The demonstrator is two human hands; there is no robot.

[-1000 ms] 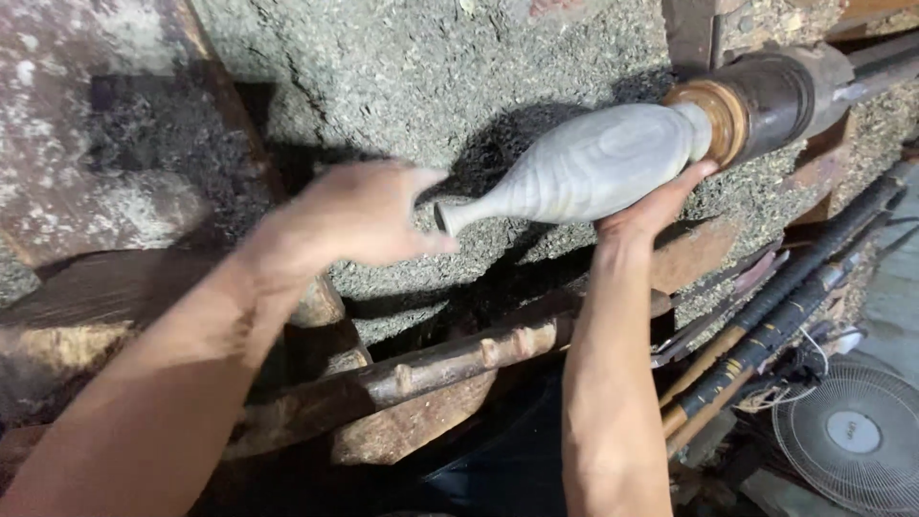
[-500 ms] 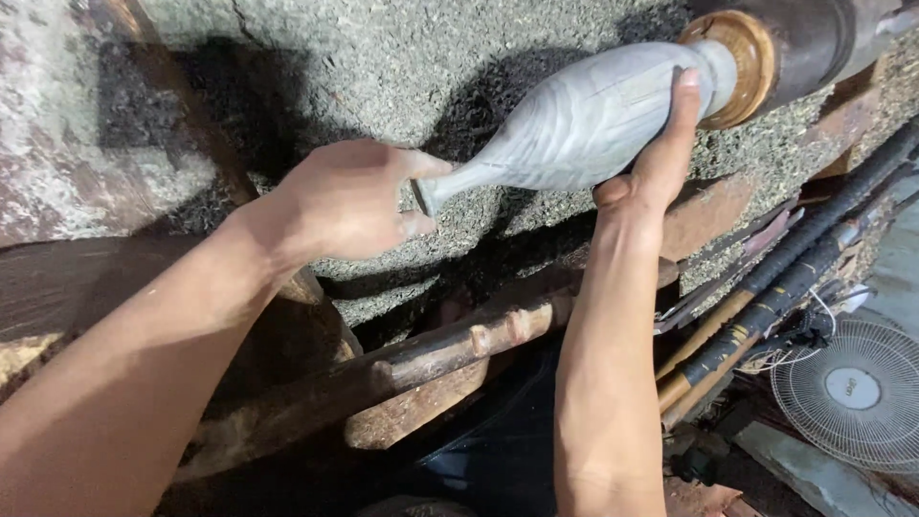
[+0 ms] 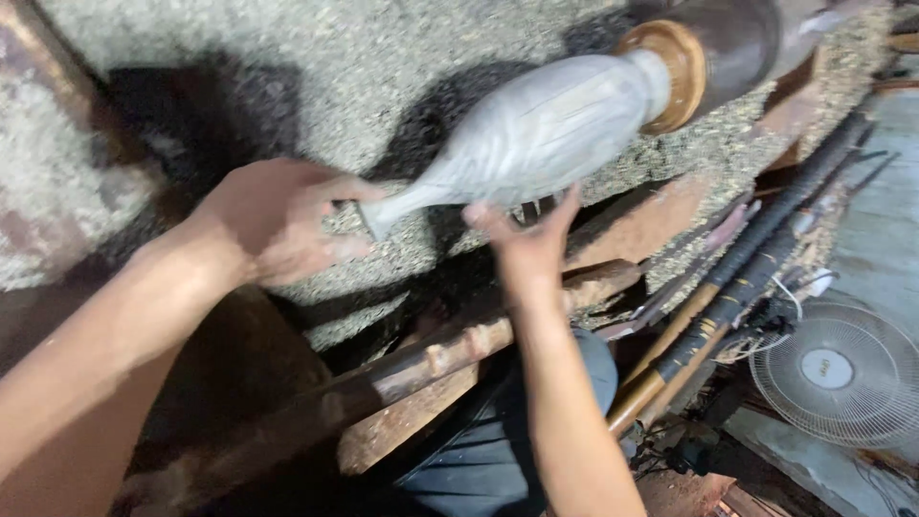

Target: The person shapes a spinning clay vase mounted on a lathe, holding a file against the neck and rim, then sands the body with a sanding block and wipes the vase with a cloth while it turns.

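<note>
Sawdust bed (image 3: 287, 67), 1 vase (image 3: 536, 134), 2 hands (image 3: 278, 220)

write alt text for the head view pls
A grey vase-shaped workpiece is mounted on a lathe chuck; the left hand is at its narrow tip, the right hand under its body. Sawdust lies behind, a fan lower right.

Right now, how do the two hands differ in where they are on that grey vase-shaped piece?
The left hand is at the grey vase-shaped piece's narrow tip, fingers curled by it. The right hand is under the wide belly, fingers spread open and pointing up, fingertips close beneath it. Both are bare and grip nothing.
</note>
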